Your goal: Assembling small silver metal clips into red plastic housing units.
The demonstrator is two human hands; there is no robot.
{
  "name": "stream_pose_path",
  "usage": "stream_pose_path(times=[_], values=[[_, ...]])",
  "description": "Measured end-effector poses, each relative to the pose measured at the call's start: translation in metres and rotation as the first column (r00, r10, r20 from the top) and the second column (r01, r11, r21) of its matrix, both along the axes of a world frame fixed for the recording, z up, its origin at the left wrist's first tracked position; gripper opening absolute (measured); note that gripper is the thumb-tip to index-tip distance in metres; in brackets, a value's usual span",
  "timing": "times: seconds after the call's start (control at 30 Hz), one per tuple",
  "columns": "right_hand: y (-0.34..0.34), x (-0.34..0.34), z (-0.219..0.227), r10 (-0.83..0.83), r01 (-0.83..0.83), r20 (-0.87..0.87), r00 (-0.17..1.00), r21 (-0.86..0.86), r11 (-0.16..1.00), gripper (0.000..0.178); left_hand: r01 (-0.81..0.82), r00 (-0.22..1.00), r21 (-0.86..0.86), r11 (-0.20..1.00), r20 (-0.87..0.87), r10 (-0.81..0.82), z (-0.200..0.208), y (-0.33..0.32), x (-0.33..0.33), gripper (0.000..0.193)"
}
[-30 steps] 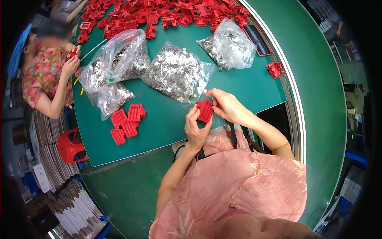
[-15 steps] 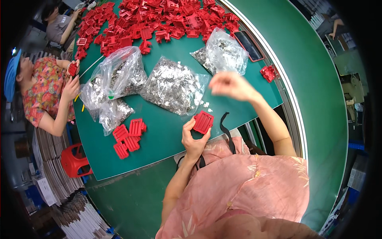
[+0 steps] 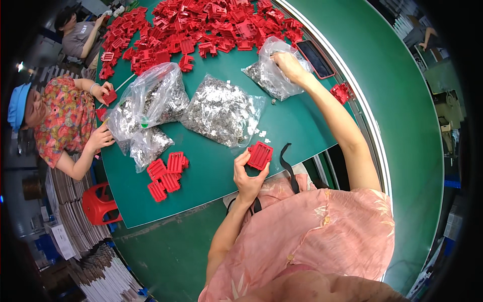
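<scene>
A: Left hand (image 3: 246, 177) first, and what a grip! Thumb on one side, fingers on the other, pinching a red plastic block (image 3: 260, 155) with its slotted face up, near the close edge of the green counter (image 3: 211, 173)!

B: And the right hand (image 3: 290, 66)? Well beyond the left one, arm stretched out, fingers at the top of a clear bag (image 3: 274, 83)!

A: Pinching anything up there?

B: Cannot tell, the fingertips are hidden by the plastic! Dark phone (image 3: 315, 59) just to that hand's right, red cluster (image 3: 340, 93) nearer the person on the same side.

A: Back to the left hand: small silvery pieces (image 3: 263, 134) lie just beyond its block, a black strap (image 3: 286, 161) curls to its right, and a bulging bag of metal bits (image 3: 220, 111) sits ahead and slightly left!

B: Farther left, four red blocks (image 3: 170, 182) grouped together, with more filled bags (image 3: 163, 98) past them!

A: Out at the far end, ahead of both hands, a huge red heap (image 3: 211, 27)!

B: And far left of both, a co-worker (image 3: 65, 116) in a blue hat, holding a red piece (image 3: 109, 97)
</scene>
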State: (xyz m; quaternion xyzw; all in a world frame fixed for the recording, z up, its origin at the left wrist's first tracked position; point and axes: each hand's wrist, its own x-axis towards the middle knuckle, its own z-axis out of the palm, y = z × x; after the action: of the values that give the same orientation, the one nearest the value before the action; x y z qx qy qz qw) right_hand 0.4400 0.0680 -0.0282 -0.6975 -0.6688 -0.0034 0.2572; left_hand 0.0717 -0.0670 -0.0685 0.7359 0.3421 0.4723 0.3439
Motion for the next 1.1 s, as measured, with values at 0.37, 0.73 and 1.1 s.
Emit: stream_pose_path(times=[0.37,0.73,1.1], values=[[-0.041,0.001,0.024,-0.013,-0.001,-0.459,0.888,-0.029,1.000,0.017,0.015,1.000,-0.020,1.000,0.018,-0.015,-0.002,0.001,-0.001,0.062],[-0.084,-0.011,0.053,-0.012,0.015,-0.917,0.399,-0.007,1.000,0.035,0.012,1.000,0.007,1.000,0.004,-0.012,-0.001,0.001,-0.002,0.062],[-0.161,-0.175,0.052,0.101,-0.201,-0.639,0.763,-0.086,0.976,0.034,-0.078,0.996,0.063,0.995,-0.037,0.081,-0.002,-0.001,0.004,0.059]])
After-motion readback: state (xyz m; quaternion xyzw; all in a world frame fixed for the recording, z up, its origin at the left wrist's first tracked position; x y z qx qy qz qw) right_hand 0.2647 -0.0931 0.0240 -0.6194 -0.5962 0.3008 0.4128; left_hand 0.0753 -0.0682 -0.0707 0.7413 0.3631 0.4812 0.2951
